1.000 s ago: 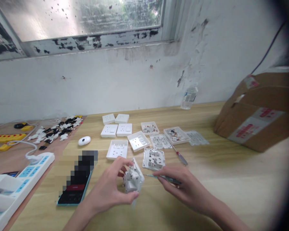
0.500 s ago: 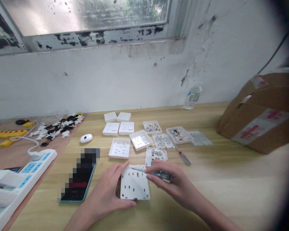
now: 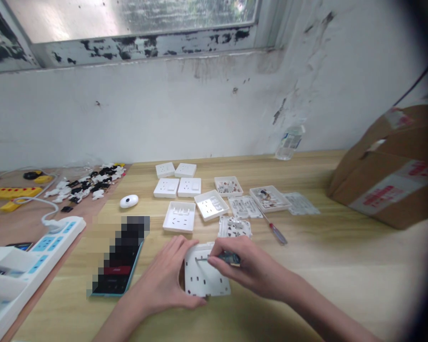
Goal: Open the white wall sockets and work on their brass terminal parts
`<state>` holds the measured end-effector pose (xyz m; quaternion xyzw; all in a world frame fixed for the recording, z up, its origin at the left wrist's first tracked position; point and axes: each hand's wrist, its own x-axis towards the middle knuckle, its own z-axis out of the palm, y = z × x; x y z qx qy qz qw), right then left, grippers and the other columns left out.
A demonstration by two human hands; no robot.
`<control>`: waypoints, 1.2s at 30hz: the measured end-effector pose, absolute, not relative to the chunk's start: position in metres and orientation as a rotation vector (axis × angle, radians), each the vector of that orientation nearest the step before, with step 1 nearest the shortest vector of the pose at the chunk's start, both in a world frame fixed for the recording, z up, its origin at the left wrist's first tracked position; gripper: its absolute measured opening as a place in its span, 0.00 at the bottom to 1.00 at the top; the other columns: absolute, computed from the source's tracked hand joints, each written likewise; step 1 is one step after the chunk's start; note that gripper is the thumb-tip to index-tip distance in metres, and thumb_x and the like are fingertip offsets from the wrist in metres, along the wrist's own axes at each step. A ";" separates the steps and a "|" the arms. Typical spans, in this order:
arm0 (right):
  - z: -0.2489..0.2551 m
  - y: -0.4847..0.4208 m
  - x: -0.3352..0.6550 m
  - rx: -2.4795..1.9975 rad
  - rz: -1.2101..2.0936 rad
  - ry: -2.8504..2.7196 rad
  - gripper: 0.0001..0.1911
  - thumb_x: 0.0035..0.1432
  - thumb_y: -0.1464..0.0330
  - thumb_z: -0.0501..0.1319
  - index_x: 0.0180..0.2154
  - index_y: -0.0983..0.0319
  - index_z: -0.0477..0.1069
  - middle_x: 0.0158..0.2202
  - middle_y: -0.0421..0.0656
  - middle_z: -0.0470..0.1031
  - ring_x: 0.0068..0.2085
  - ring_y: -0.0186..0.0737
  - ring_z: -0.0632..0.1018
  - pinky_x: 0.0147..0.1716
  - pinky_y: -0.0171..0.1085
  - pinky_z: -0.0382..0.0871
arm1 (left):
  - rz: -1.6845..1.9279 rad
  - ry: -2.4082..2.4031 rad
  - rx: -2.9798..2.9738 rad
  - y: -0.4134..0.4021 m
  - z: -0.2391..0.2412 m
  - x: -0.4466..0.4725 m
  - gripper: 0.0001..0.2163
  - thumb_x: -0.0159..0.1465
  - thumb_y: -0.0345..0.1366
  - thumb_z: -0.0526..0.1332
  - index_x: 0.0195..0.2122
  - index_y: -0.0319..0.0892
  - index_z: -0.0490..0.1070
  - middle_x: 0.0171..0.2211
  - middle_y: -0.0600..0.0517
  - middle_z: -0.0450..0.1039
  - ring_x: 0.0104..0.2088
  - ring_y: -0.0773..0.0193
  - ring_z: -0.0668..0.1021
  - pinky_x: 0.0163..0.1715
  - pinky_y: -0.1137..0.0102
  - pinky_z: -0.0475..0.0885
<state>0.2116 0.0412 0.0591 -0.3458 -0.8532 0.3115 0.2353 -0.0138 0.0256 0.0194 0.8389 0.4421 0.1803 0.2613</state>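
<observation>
A white socket plate [image 3: 204, 280] lies face up on the wooden table [image 3: 306, 266] near the front edge. My left hand [image 3: 164, 280] curls round its left side, thumb under the front edge, fingers at the top corner. My right hand [image 3: 249, 268] pinches a small screwdriver [image 3: 219, 258] with a dark handle. The metal tip rests over the upper part of the plate.
Several white socket plates and opened backs [image 3: 180, 216] lie further back, with a red-handled screwdriver [image 3: 276, 232]. A phone [image 3: 117, 270] lies left, a power strip [image 3: 28, 256] beyond it. A cardboard box [image 3: 392, 175] stands right, a bottle [image 3: 288, 142] by the wall.
A second ago my left hand held the socket module raised and tilted. It now lies flat and face up, and my right hand has brought the screwdriver tip over it.
</observation>
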 end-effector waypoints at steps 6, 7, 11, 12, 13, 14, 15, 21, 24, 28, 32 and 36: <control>0.085 0.046 0.204 -0.960 0.770 -2.554 0.05 0.62 0.66 0.56 0.37 0.61 0.67 0.28 0.40 0.72 0.30 0.34 0.70 0.28 0.33 0.59 | 0.536 1.186 2.274 0.026 0.020 -0.013 0.37 0.45 0.44 0.69 0.56 0.47 0.58 0.45 0.47 0.64 0.47 0.48 0.68 0.45 0.56 0.67; 0.089 0.048 0.201 -0.949 0.742 -2.592 0.05 0.62 0.67 0.56 0.36 0.62 0.67 0.27 0.40 0.71 0.29 0.34 0.70 0.27 0.33 0.58 | 0.540 1.189 2.273 0.027 0.020 -0.013 0.36 0.45 0.44 0.69 0.55 0.46 0.59 0.45 0.47 0.64 0.47 0.48 0.68 0.44 0.56 0.67; 0.106 0.057 0.185 -0.880 0.578 -2.777 0.05 0.60 0.69 0.55 0.33 0.63 0.66 0.24 0.40 0.69 0.24 0.32 0.66 0.22 0.32 0.53 | 0.560 1.157 2.262 0.028 0.023 -0.010 0.33 0.46 0.42 0.69 0.53 0.47 0.61 0.47 0.48 0.65 0.47 0.48 0.69 0.46 0.56 0.67; 0.109 0.060 0.180 -0.857 0.526 -2.824 0.05 0.59 0.70 0.55 0.32 0.63 0.67 0.23 0.40 0.68 0.23 0.32 0.64 0.21 0.32 0.52 | 0.573 1.137 2.261 0.028 0.024 -0.009 0.33 0.46 0.41 0.69 0.54 0.47 0.61 0.48 0.48 0.65 0.48 0.48 0.68 0.47 0.56 0.66; 0.113 0.063 0.175 -0.841 0.479 -2.870 0.05 0.59 0.70 0.55 0.31 0.63 0.67 0.22 0.40 0.67 0.22 0.31 0.62 0.20 0.33 0.50 | 0.585 1.118 2.263 0.028 0.025 -0.009 0.34 0.46 0.40 0.69 0.54 0.48 0.61 0.50 0.48 0.65 0.49 0.47 0.68 0.48 0.56 0.66; 0.117 0.067 0.169 -0.841 0.452 -2.914 0.06 0.58 0.70 0.55 0.30 0.63 0.67 0.21 0.40 0.66 0.21 0.31 0.60 0.19 0.33 0.49 | 0.592 1.109 2.265 0.028 0.025 -0.009 0.33 0.46 0.39 0.69 0.54 0.48 0.61 0.51 0.49 0.65 0.49 0.47 0.68 0.49 0.56 0.65; 0.119 0.071 0.164 -0.843 0.449 -2.953 0.06 0.57 0.70 0.55 0.29 0.63 0.67 0.21 0.39 0.65 0.20 0.30 0.58 0.18 0.32 0.47 | 0.595 1.112 2.266 0.028 0.024 -0.010 0.33 0.45 0.39 0.70 0.53 0.48 0.62 0.51 0.49 0.65 0.50 0.46 0.68 0.49 0.56 0.65; 0.111 0.083 0.153 -0.793 0.524 -2.854 0.06 0.58 0.65 0.56 0.34 0.62 0.65 0.22 0.38 0.67 0.21 0.31 0.62 0.19 0.32 0.50 | 0.598 1.219 2.233 0.026 0.020 -0.018 0.31 0.44 0.39 0.70 0.51 0.46 0.65 0.48 0.47 0.68 0.47 0.45 0.70 0.46 0.54 0.67; 0.099 0.080 0.161 -0.837 0.578 -2.738 0.10 0.63 0.62 0.53 0.39 0.62 0.62 0.25 0.39 0.70 0.24 0.33 0.67 0.21 0.32 0.51 | 0.630 1.211 2.220 0.026 0.022 -0.018 0.33 0.44 0.40 0.70 0.53 0.45 0.64 0.48 0.46 0.67 0.48 0.45 0.70 0.46 0.54 0.68; 0.095 0.072 0.164 -0.847 0.436 -2.800 0.11 0.65 0.62 0.49 0.41 0.64 0.61 0.23 0.41 0.71 0.22 0.35 0.67 0.20 0.33 0.49 | 0.632 1.144 2.243 0.027 0.023 -0.013 0.34 0.44 0.41 0.70 0.54 0.46 0.63 0.50 0.47 0.67 0.49 0.44 0.69 0.48 0.52 0.67; 0.103 0.066 0.156 -0.750 0.164 -2.916 0.10 0.64 0.64 0.50 0.43 0.65 0.62 0.21 0.41 0.71 0.19 0.34 0.63 0.19 0.35 0.44 | 0.594 1.171 2.247 0.027 0.021 -0.012 0.28 0.47 0.41 0.68 0.51 0.48 0.67 0.45 0.51 0.70 0.48 0.43 0.71 0.46 0.52 0.69; 0.103 0.059 0.164 -0.753 0.300 -2.788 0.09 0.65 0.64 0.50 0.42 0.63 0.61 0.23 0.41 0.71 0.22 0.35 0.67 0.21 0.34 0.50 | 0.581 1.179 2.272 0.028 0.019 -0.015 0.30 0.47 0.42 0.69 0.52 0.46 0.66 0.45 0.48 0.69 0.47 0.44 0.71 0.45 0.53 0.69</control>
